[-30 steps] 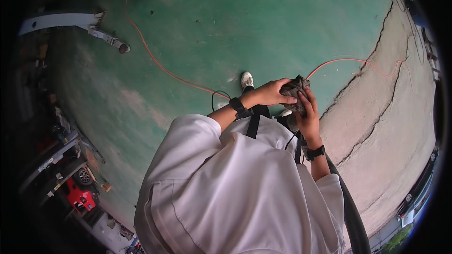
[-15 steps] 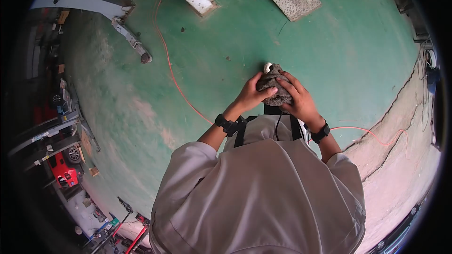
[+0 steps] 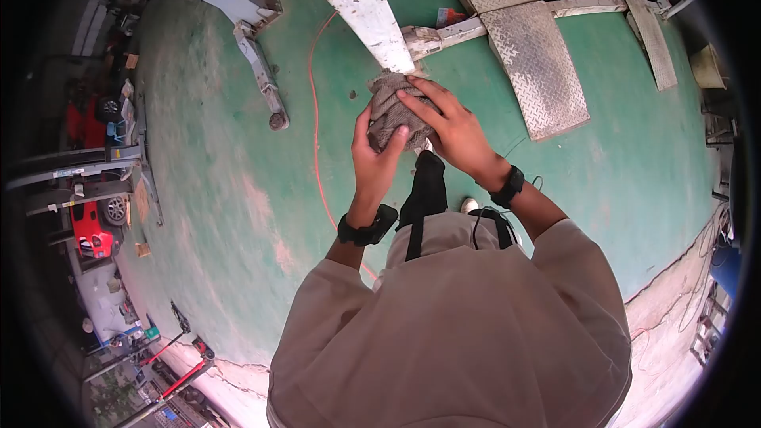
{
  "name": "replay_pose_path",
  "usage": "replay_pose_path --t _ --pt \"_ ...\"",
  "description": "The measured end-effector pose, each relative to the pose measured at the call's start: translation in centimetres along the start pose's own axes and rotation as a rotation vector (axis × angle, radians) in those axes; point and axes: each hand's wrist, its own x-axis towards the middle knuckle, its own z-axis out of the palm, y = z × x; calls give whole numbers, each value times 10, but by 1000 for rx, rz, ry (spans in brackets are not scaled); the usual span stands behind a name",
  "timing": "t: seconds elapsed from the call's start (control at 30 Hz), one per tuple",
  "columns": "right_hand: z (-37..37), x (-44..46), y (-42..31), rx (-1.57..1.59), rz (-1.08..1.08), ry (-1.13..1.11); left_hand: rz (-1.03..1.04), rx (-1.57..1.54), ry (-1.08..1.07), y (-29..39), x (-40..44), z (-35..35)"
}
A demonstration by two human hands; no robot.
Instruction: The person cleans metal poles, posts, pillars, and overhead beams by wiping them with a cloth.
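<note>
A crumpled grey-brown cloth [image 3: 392, 107] is bunched up between my two hands, held out in front of my body. My left hand [image 3: 375, 160] grips its left and near side, with the thumb pressed on the front. On the right side, my right hand [image 3: 456, 131] is closed on it with its fingers laid across the top. Whether anything is wrapped inside the cloth is hidden. Black bands with dark devices sit on both wrists. One leg [image 3: 426, 182] in dark trousers is stretched forward beneath the hands.
A white, worn lift post [image 3: 361, 8] stands just ahead, with a metal tread-plate ramp [image 3: 535, 63] to its right. A grey lift arm [image 3: 258, 71] lies at left. An orange hose [image 3: 317, 127] crosses the green floor [image 3: 214, 150]. A red car [image 3: 93, 230] is far left.
I have stepped forward, so the post and ramps appear nearer. Both hands have moved farther out with the cloth, still holding it, and the grip has shifted around it.
</note>
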Motion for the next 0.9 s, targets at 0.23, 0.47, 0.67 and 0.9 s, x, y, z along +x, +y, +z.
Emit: replay_pose_path --t 0.23,0.47,0.67,0.9 --pt "13 179 60 -54 -174 292 354 -77 -166 36 180 -25" --pt "11 312 99 -172 -268 530 601 114 -71 72 322 -27" --pt "49 400 132 -159 -342 528 747 544 230 83 393 -53" --pt "127 427 165 11 -371 340 595 706 395 59 423 -89"
